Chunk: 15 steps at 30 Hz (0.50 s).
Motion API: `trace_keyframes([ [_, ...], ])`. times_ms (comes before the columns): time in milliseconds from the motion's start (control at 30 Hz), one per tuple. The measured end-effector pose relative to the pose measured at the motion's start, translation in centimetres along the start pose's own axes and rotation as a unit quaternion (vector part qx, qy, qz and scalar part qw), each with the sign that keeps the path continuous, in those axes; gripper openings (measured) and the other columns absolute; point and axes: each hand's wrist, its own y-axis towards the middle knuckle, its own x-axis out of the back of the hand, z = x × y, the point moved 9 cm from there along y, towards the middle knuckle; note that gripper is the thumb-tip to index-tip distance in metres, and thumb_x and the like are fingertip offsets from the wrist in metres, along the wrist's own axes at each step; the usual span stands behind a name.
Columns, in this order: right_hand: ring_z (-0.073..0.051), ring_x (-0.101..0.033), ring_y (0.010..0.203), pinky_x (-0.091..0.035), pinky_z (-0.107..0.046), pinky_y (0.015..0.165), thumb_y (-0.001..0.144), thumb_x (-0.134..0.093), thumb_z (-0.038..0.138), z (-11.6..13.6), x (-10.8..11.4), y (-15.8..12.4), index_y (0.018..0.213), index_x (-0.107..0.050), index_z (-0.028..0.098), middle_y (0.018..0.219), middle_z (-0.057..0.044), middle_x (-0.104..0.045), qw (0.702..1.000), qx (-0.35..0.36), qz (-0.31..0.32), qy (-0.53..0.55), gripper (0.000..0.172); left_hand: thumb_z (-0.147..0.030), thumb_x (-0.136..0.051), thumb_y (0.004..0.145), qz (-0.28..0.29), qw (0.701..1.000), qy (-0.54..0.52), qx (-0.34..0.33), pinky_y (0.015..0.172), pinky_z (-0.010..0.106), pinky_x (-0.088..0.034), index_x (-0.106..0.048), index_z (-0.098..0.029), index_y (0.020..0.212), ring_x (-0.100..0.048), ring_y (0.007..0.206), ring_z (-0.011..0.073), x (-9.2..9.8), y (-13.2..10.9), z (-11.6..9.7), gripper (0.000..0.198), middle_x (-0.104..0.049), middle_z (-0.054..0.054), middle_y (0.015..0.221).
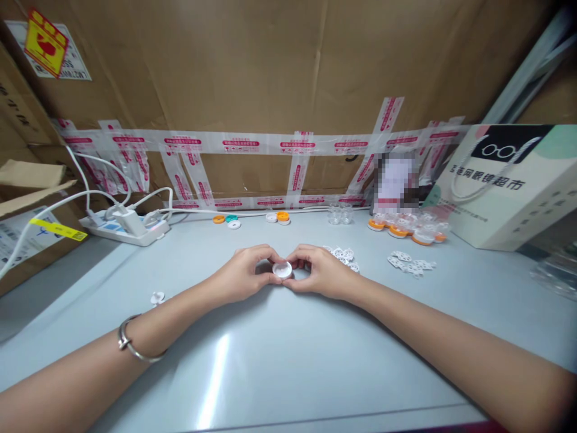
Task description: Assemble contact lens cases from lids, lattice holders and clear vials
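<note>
Mid-bench (279, 361), the left hand (243, 273) and right hand (318, 270) both pinch a small white cap (282, 269) between their fingertips. Its flat face is turned up, and being round it has no long axis. Loose white pieces (345, 255) lie at 2 o'clock.

A white power strip (124, 230) is sitting at the back left of the grey table (270, 373), with a charger (129, 220) plugged in and white cables (81, 175) trailing off it. Little orange, teal and white rings (231, 219) are lying along the cardboard wall (252, 66), which is wearing a lot of printed tape (252, 144) (seriously, a lot). Clear cups (339, 213) are standing beside orange-based pieces (408, 230). Flat white bits (411, 263) are lying scattered in front of them, and a paper bag (509, 192) is standing at the right.
</note>
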Motion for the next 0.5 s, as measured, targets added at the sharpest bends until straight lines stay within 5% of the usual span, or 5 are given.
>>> trace_keyframes([
  [333, -0.013, -0.053, 0.072, -0.043, -0.023, 0.068, 0.066, -0.066, 0.029, -0.6, 0.1, 0.1, 0.089, -0.068, 0.017, 0.080, -0.002, -0.059, 0.998, -0.002, 0.050, 0.033, 0.025, -0.018, -0.058, 0.079, 0.021, 0.997, 0.042, -0.069, 0.078, 0.026, -0.042, -0.062, -0.021, 0.095, -0.057, 0.087, 0.0155, -0.3, -0.2, -1.2, 0.016, -0.063, 0.003, 0.094],
  [500, -0.013, -0.053, 0.070, -0.043, -0.023, 0.066, 0.067, -0.064, 0.025, -0.7, 0.2, 0.1, 0.084, -0.068, 0.016, 0.079, -0.003, -0.061, 0.999, -0.014, 0.038, 0.029, 0.019, -0.024, -0.058, 0.079, -0.005, 0.997, 0.068, -0.043, 0.068, 0.024, -0.044, -0.061, -0.018, 0.089, -0.056, 0.076, 0.0136, -0.2, -0.3, -1.1, 0.012, -0.060, 0.003, 0.089],
])
